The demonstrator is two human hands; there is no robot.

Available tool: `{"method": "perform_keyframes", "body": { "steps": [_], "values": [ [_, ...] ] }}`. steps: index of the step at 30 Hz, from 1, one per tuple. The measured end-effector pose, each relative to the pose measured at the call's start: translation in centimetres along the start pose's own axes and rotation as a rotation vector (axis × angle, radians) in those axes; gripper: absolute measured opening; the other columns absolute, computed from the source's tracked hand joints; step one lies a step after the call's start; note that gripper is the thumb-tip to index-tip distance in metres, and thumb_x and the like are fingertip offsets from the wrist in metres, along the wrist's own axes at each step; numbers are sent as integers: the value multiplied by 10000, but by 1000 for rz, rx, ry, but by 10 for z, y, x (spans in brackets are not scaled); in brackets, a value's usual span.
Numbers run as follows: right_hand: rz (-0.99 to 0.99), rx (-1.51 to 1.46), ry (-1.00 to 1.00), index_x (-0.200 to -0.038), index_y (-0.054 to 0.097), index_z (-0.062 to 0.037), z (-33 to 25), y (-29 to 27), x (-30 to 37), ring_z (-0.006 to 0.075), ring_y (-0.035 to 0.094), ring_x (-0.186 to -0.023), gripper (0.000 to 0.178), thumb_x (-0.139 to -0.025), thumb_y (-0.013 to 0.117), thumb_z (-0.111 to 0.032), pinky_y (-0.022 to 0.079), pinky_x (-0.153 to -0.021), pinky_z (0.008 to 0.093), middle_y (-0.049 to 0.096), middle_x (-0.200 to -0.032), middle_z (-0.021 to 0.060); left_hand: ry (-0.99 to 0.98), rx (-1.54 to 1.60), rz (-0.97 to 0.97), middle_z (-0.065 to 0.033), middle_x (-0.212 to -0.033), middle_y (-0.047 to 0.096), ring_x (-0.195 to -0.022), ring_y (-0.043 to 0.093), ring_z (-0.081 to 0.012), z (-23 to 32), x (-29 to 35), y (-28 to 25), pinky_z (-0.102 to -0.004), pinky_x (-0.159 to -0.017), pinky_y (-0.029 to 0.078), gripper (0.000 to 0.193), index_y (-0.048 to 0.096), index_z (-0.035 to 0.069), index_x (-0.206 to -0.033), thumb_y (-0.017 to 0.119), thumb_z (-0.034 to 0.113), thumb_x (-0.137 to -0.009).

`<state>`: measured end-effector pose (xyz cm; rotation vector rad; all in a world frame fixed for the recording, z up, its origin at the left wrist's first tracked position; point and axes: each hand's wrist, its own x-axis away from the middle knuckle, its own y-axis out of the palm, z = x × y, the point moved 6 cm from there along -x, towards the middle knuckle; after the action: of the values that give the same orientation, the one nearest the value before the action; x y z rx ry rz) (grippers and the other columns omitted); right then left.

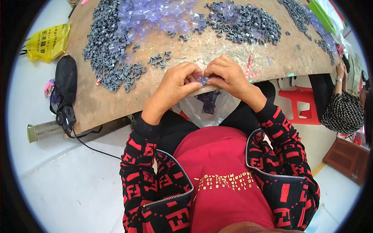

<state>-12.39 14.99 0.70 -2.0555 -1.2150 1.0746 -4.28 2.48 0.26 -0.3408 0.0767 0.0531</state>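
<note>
At the table's near edge, my left hand (175,84) and my right hand (230,77) meet fingertip to fingertip. Both are closed on a small translucent bluish-purple plastic piece (202,80), partly covered by my fingers. Just beyond my left hand lie several loose grey C-shaped plastic clips (157,60). A large heap of the same grey clips (110,50) spreads at the left, beside a pile of clear purple plastic pieces (149,17). Below my hands, an open clear plastic bag (189,110) hangs by my lap with dark purple pieces (210,101) in it.
Another clip heap (248,25) lies far right on the wooden table (91,103). A red polka-dot strip (249,69) is near my right hand. Left are a yellow bag (48,43) and a black corded object (66,79). A red stool (299,101) and another person's hand (340,72) are right.
</note>
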Motion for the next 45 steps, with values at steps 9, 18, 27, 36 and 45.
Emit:
{"method": "perform_keyframes", "body": {
  "steps": [9,18,27,36,45],
  "values": [
    [60,64,-6,-844,608,-98,-4,2,2,250,518,-811,210,-672,717,-152,390,-728,357,571,-825,34,56,-182,267,-51,-759,562,-601,576,-119,6,13,7,-241,-529,464,192,563,15,-850,675,-1,-694],
    [160,143,42,-830,605,-100,-11,-5,10,239,490,-756,210,-679,730,-176,366,-691,348,557,-786,31,65,-328,472,-82,-760,547,-601,597,-204,17,20,19,-322,-536,479,213,526,52,-853,662,7,-696],
    [129,-63,116,-876,619,-83,-6,-6,4,241,506,-794,190,-717,704,-143,381,-727,347,578,-856,52,78,-311,312,-103,-832,551,-626,600,-231,17,8,9,-332,-562,483,263,538,43,-915,652,-1,-682],
    [70,215,-39,-801,599,-102,-29,-4,-6,257,510,-801,153,-683,695,-117,364,-709,377,553,-825,49,93,-400,210,-99,-833,537,-619,574,-176,16,8,5,-288,-578,465,255,555,12,-934,663,25,-703],
    [-40,250,-23,-747,563,-107,-38,-4,-19,243,502,-765,130,-688,679,-112,358,-679,394,503,-765,41,47,-107,210,-109,-809,574,-682,601,-198,7,15,-1,-300,-594,478,204,576,-16,-938,660,19,-755]
  ]
}}
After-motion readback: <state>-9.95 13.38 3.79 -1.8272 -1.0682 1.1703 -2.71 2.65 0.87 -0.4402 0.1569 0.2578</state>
